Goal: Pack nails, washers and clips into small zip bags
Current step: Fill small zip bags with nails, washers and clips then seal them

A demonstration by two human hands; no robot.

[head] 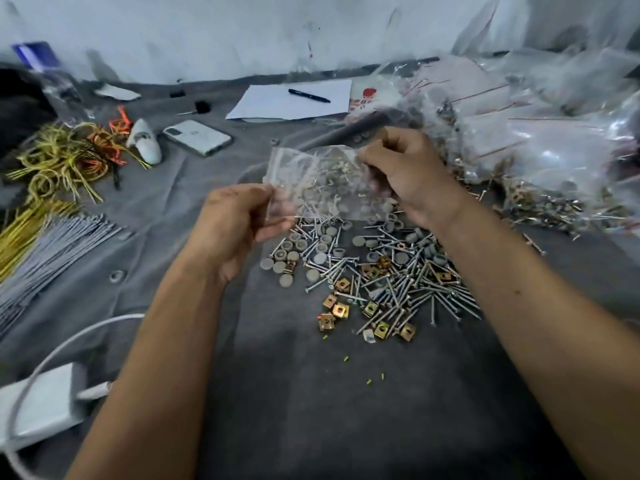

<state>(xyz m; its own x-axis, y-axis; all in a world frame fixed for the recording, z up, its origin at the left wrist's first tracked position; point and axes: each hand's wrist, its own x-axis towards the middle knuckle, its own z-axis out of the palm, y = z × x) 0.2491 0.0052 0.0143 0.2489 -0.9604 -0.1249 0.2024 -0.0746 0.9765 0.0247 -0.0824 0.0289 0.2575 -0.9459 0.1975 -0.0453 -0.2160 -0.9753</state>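
A small clear zip bag (322, 183) is held up over the grey cloth, between both hands. My left hand (239, 226) pinches its lower left corner. My right hand (405, 171) pinches its upper right edge. Whether anything lies inside the bag I cannot tell, since the pile shows through it. Under the bag lies a loose pile of silver nails (398, 289), round grey washers (298, 258) and gold square clips (341, 310).
Filled zip bags (540, 150) heap up at the right. A white sheet with a black pen (309, 95) lies at the back, a phone (197, 136) and yellow and orange ties (65, 157) to the left, grey rods (52, 251) and a white charger (38, 407) at the near left.
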